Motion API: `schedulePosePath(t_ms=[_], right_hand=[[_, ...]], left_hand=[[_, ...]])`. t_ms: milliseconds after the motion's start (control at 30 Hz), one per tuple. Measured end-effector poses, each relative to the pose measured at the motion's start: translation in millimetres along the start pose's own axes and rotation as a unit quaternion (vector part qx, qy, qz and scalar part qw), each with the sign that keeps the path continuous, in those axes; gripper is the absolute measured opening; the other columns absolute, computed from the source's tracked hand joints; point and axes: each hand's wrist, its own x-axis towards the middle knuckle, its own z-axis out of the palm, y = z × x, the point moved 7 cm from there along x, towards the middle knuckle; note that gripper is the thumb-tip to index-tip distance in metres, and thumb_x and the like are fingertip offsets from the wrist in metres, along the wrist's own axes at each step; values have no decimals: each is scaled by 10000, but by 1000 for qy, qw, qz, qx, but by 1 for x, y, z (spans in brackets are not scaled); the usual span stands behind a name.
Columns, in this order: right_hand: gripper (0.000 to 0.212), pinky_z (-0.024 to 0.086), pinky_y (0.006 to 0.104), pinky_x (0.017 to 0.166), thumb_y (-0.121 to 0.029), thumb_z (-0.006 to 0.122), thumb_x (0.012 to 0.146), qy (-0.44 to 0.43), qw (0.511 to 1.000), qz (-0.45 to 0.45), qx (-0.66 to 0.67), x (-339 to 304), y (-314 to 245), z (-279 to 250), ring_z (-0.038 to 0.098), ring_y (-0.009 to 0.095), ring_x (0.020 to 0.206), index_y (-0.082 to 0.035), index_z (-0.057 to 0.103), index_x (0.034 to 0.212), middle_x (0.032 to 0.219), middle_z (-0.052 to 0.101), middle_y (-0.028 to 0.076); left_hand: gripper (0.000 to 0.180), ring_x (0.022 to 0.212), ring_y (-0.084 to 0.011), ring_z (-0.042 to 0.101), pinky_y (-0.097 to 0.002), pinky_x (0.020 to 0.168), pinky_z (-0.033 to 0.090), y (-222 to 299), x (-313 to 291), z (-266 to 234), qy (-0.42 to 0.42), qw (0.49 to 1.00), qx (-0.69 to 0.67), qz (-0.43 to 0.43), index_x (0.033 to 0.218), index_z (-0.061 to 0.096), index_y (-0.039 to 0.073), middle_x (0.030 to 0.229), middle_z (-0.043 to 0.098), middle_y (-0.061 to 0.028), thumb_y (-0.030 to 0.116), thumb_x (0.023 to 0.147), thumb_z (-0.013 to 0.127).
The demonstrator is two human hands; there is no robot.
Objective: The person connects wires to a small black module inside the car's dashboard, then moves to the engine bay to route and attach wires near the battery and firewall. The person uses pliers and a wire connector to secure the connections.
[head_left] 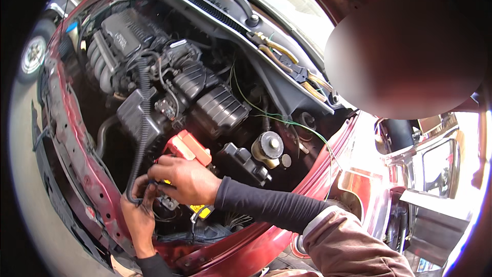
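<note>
Black cable (137, 166) is pinched by the left hand (137, 214) just below the right hand (185, 178), which grips a connector beside the red terminal cover (188, 147); keep slack off it.

I see just one view here. The camera sits on the person's head and looks down and forward into the open engine bay (169, 92) of a red car (77, 164). It is close, right over the bay. Both hands, the left hand (137, 210) and the right hand (183, 178), show low in the picture, and the arms come in from the bottom edge. The lens is very wide, so straight edges bend near the round dark rim. The windshield (277, 0) is at the top.
</note>
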Motion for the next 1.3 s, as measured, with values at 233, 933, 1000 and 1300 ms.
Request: schedulePosePath(t_ms=[233, 933, 1000, 1300], right_hand=[[172, 527, 430, 842, -136, 753, 732, -168, 965, -105, -174, 10, -3, -13, 605, 291, 1014, -78, 698, 885, 991, 586, 75], [347, 524, 423, 900, -280, 699, 918, 202, 824, 170, -502, -7, 76, -351, 673, 344, 971, -100, 699, 1214, 1121, 710, 191], [451, 502, 422, 981, -402, 672, 932, 139, 801, 206, -544, 0, 106, -354, 655, 370, 1123, -136, 665, 1296, 1202, 696, 179], [318, 482, 412, 984, -276, 685, 937, 80, 822, 199, -527, 18, 117, -361, 664, 323, 1083, -81, 658, 1187, 1123, 709, 152]], left_hand=[[202, 772, -78, 601, -242, 709, 491, -1, -7, 2, -79, 989, 126, 6, 1040, 743, -54, 840, 707, -36, 119, 936, 751], [257, 629, -48, 554, -194, 534, 394, -6, -2, -48, 139, 984, 111, -25, 1119, 746, 16, 779, 650, 0, 213, 955, 723], [291, 623, -54, 561, -212, 532, 425, -7, -1, -48, 157, 985, 74, -24, 1114, 756, 4, 744, 643, 1, 242, 947, 737], [261, 659, -74, 616, -234, 588, 528, -14, -2, -50, 143, 989, 13, 18, 1087, 720, -38, 769, 665, -33, 197, 973, 722]])
